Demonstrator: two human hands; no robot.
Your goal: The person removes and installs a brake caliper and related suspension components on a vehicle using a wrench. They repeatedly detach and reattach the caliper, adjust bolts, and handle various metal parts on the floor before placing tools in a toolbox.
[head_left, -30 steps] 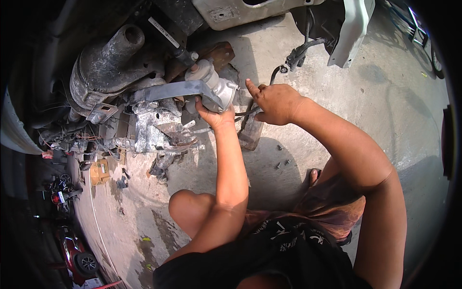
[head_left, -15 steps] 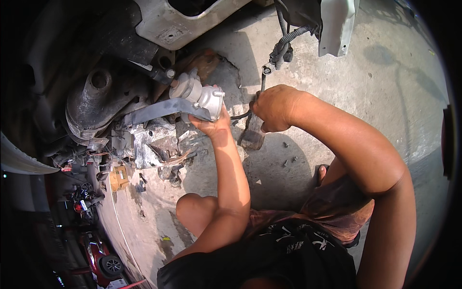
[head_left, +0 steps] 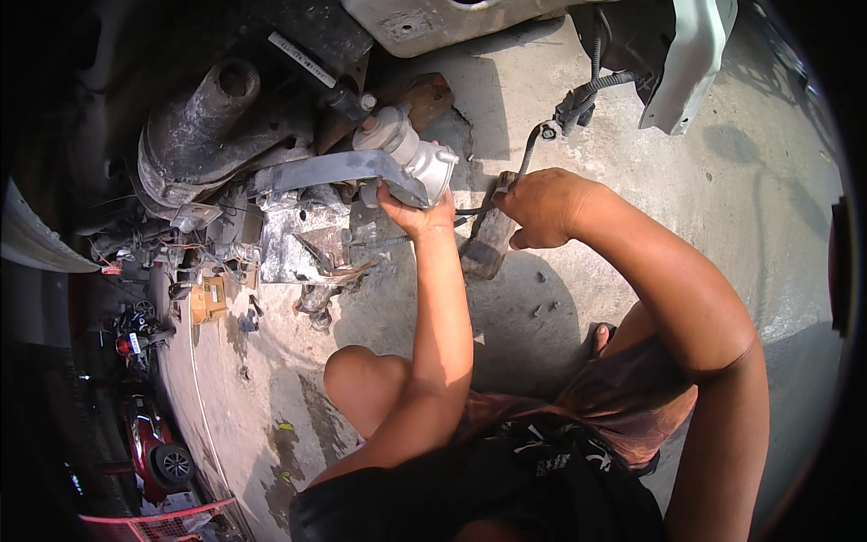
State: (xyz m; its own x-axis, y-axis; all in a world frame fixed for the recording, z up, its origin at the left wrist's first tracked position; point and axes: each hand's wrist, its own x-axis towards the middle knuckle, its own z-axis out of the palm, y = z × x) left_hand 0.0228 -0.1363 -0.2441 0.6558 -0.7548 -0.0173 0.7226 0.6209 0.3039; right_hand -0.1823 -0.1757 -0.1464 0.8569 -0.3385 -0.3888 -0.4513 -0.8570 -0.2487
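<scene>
My left hand (head_left: 420,215) is wrapped around the underside of a silver metal housing (head_left: 433,172), round with a short pipe stub. A flat grey metal bracket (head_left: 343,168) runs left from it, across my fingers. To the right, my right hand (head_left: 546,210) is closed on the upper end of a worn, grey-brown block (head_left: 490,242); its fingertips are partly hidden. A black cable (head_left: 528,149) with a connector at its end passes right by these fingers. The housing adjoins a dark rod end (head_left: 361,108) above it.
Dirty vehicle underbody parts (head_left: 194,135) fill the left, with a pale metal beam (head_left: 424,27) overhead. Ribbed wiring (head_left: 596,86) hangs at top right beside a white panel (head_left: 691,68). A cardboard box (head_left: 209,299) and small bits (head_left: 544,307) lie on the concrete.
My view has shifted, so the vehicle parts and both hands appear farther right. The left hand still holds the housing and the right hand keeps its grip on the block.
</scene>
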